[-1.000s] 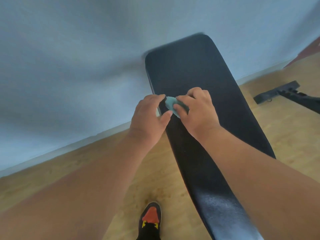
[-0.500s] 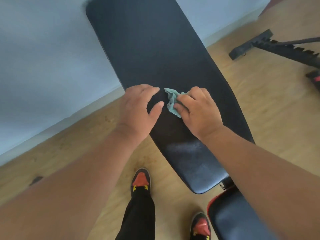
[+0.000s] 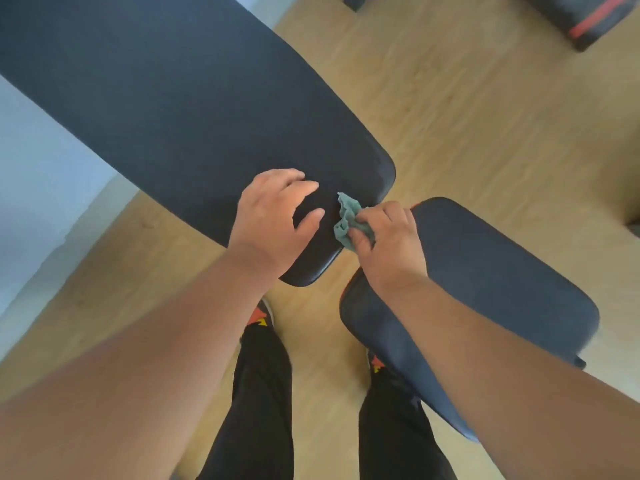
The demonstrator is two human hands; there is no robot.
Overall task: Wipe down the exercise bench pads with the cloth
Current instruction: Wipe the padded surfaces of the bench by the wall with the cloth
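The long black back pad point(image 3: 180, 109) of the bench slants across the upper left, its lower end near the frame's middle. My left hand point(image 3: 273, 220) rests on that lower end with the fingers spread and slightly bent. My right hand point(image 3: 388, 244) grips a crumpled teal cloth point(image 3: 346, 220) at the pad's lower right corner. The shorter black seat pad point(image 3: 491, 285) lies just below and right, partly under my right wrist and forearm.
Light wooden floor point(image 3: 467, 126) surrounds the bench. A black block with a red stripe point(image 3: 588, 19) sits at the top right. My legs in black trousers and red-and-black shoes point(image 3: 259, 317) stand below the pads. A pale wall point(image 3: 41, 181) runs along the left.
Both hands and the cloth have slid down the back pad from its middle to its lower end. The view has tipped downward, bringing the seat pad and my legs into sight.
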